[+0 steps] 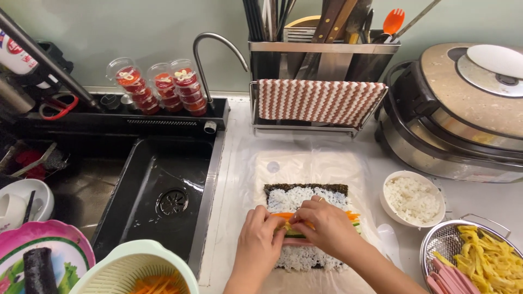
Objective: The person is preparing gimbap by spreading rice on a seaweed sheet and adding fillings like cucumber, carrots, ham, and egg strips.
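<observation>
Now we set both hands on the filling row across the rice sheet (305,228) lying mid-bench: left hand (260,239) curled, fingertips pressing the strips, right hand (326,226) pinching the orange and green strips (351,216). We judge it best to keep the strips tight and straight, pressed evenly. White bowl (412,198) holds rice; wire strainer (475,251) holds egg shreds and pink sticks; pale green bowl (136,269) holds carrot shreds.

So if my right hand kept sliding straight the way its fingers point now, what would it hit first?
The right hand points left across the rice sheet, fingertips at the filling strips. It would meet the left hand first, which is right beside it.
</observation>
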